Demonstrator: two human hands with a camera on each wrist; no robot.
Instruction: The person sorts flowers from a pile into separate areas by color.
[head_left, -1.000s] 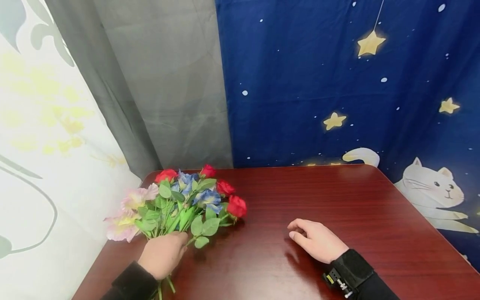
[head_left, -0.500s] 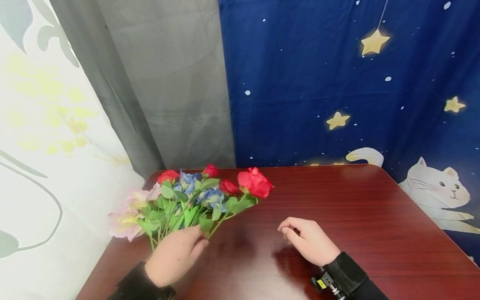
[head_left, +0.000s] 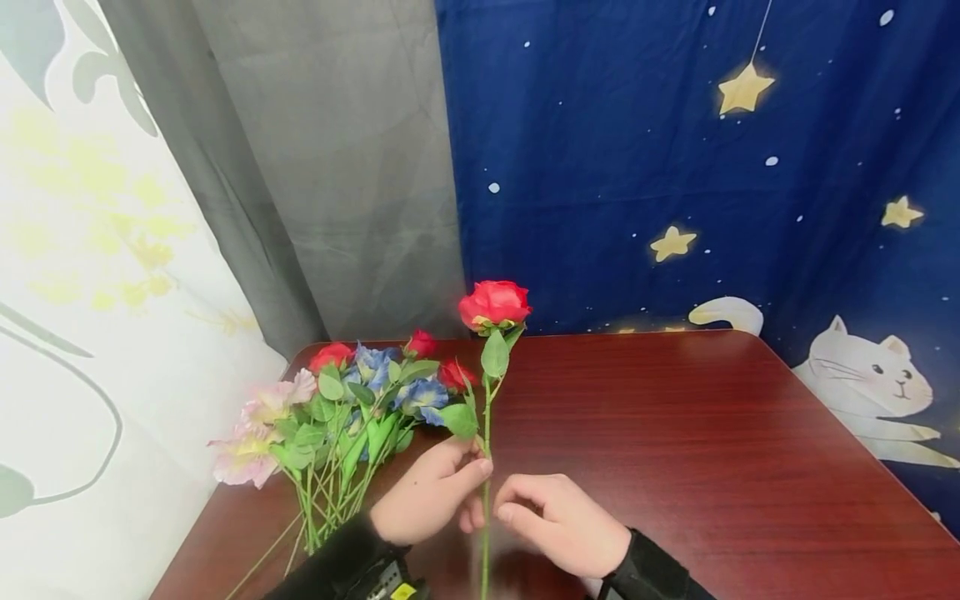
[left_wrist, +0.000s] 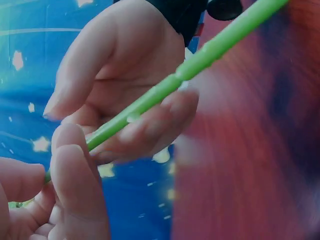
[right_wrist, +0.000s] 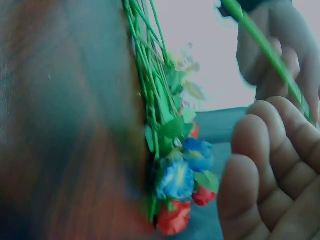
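A single red rose (head_left: 495,304) stands upright in the middle of the head view, its green stem (head_left: 486,558) hanging down past the hands. My left hand (head_left: 431,496) pinches that stem between thumb and fingers, below the leaves. Close on the stem's other side is my right hand (head_left: 562,521), its fingers loosely bent. In the left wrist view, the stem (left_wrist: 215,50) crosses in front of the right hand (left_wrist: 130,65), which does not grip it; whether they touch I cannot tell. To the left lies a bunch of flowers (head_left: 360,425), with red, blue and pink blooms.
The dark red wooden table (head_left: 675,433) extends to the right of the hands. A grey curtain (head_left: 352,183) and a blue starry curtain (head_left: 585,150) hang behind it. A white patterned curtain (head_left: 112,383) hangs along the left side.
My left hand has drawn one red rose out of the bunch, carrying it rightward and turning it upright. My right hand has moved left, close to the stem.
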